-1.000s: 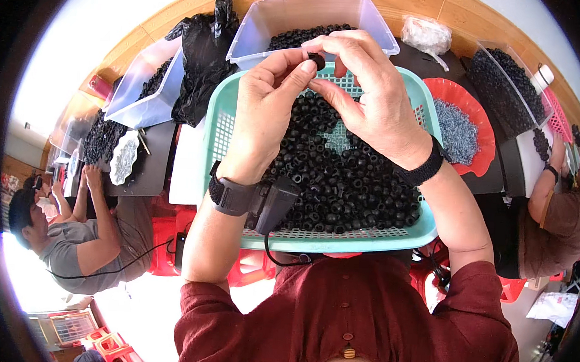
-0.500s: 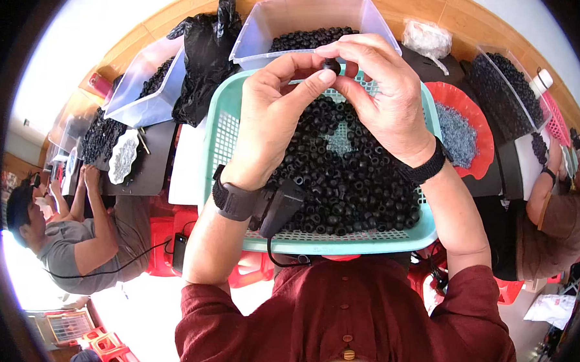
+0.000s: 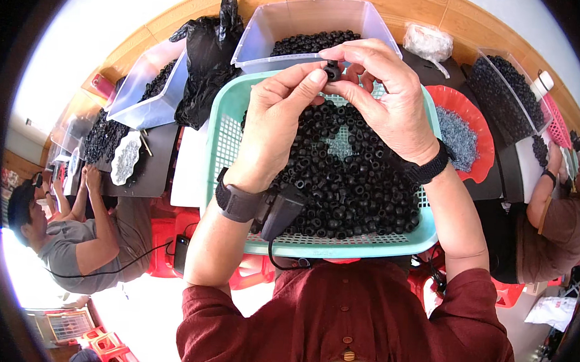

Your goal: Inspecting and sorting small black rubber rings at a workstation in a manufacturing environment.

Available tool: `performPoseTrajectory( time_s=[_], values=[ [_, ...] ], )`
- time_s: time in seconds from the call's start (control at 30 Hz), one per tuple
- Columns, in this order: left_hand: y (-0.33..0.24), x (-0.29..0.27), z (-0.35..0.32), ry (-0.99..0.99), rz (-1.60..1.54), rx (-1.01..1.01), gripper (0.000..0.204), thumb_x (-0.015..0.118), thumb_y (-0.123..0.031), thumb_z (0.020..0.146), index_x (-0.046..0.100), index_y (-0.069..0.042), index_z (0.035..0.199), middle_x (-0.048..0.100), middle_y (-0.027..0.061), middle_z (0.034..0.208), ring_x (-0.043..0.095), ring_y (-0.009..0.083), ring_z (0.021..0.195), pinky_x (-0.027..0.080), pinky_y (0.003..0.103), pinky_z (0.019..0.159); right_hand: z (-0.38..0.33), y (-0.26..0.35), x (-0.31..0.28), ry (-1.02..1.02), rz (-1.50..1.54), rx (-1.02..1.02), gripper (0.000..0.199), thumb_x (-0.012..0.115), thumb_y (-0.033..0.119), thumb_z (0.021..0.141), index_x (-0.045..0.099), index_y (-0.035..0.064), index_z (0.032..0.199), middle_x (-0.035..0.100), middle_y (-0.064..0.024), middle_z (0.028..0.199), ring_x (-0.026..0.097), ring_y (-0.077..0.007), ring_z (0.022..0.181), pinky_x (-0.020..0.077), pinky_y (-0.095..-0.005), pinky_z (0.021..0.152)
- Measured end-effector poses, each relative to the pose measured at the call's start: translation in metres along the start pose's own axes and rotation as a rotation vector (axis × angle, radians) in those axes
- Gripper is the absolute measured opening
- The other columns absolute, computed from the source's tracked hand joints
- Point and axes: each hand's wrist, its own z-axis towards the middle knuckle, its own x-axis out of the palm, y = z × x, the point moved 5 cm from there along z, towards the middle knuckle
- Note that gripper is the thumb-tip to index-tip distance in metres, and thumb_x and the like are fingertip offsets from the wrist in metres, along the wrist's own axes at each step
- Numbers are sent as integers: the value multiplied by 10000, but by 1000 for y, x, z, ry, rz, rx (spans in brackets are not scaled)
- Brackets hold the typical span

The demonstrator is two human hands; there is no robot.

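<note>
Hands meet above the far rim of a teal perforated basket (image 3: 225, 172) heaped with small black rings (image 3: 348, 183): the left hand (image 3: 276, 125) and the right hand (image 3: 387, 104) both pinch one small black ring-shaped part (image 3: 333, 71) between their fingertips, held up just over the heap. Beyond the basket on the dark surface (image 3: 154, 168) stand a clear plastic tub (image 3: 290, 22) with more black rings, a crumpled black bag (image 3: 208, 61) and, to the right, a red dish (image 3: 483, 134) of small grey metal pieces. Other people sit at both sides, a person in a grey shirt (image 3: 73, 249) at the left.
</note>
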Motion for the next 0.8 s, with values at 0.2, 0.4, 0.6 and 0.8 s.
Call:
performPoseTrajectory(
  time_s=[0.2, 0.4, 0.6, 0.8],
  values=[
    [2, 0, 0, 23, -157, -40, 260, 535, -204, 936, 631, -36, 1110, 659, 30, 986, 588, 94, 866, 448, 237, 758, -3, -8, 2, 3, 127, 125, 292, 700, 56, 767, 642, 88, 1051, 610, -1, 928, 550, -69, 698, 443, -199, 576],
    [2, 1, 1, 48, -199, -70, 239, 552, -179, 925, 638, -45, 1103, 658, 29, 1012, 584, 90, 873, 442, 236, 760, -5, -21, 5, 39, 297, 214, 327, 697, 83, 788, 634, 98, 1108, 606, 22, 929, 533, -23, 708, 437, -170, 588],
    [1, 1, 1, 56, -197, -58, 233, 558, -174, 921, 640, -46, 1098, 661, 28, 1007, 586, 90, 877, 442, 237, 759, -4, -24, 7, 69, 352, 256, 336, 696, 84, 795, 630, 91, 1124, 606, 27, 939, 520, -3, 698, 440, -161, 602],
    [0, 2, 2, 62, -206, -68, 229, 567, -182, 917, 645, -51, 1088, 662, 23, 1001, 586, 82, 890, 444, 237, 765, -4, -22, 8, 78, 444, 301, 330, 689, 89, 806, 628, 81, 1130, 607, 27, 951, 530, -3, 720, 456, -159, 632]
  ],
)
